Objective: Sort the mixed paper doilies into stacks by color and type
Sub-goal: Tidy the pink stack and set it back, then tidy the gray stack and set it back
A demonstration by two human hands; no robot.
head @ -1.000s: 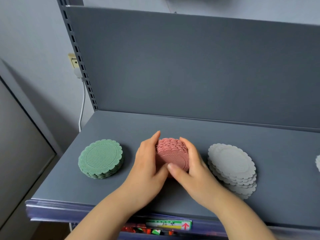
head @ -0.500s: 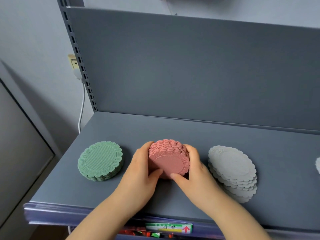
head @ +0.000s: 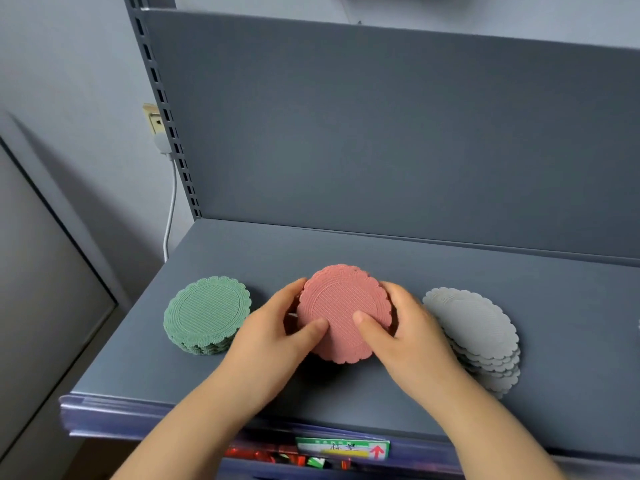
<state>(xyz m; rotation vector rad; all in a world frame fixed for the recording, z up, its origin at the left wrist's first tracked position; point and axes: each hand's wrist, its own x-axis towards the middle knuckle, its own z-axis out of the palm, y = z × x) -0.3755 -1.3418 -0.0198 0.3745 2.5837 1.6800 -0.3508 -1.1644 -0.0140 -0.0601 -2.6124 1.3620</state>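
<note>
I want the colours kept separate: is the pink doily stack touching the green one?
Apart. The head view shows bare shelf and the left hand between the pink stack and the green stack.

The pink doilies (head: 341,313) were seen as matt paper, finely ribbed at the centre and embossed at the scalloped rim. The same texture was shown by the green doilies (head: 207,311) and grey doilies (head: 467,320). The shelf (head: 381,258) and back panel (head: 381,133) were finished smooth and matt, possibly painted metal. The front strip (head: 114,414) was glossy plastic.
</note>
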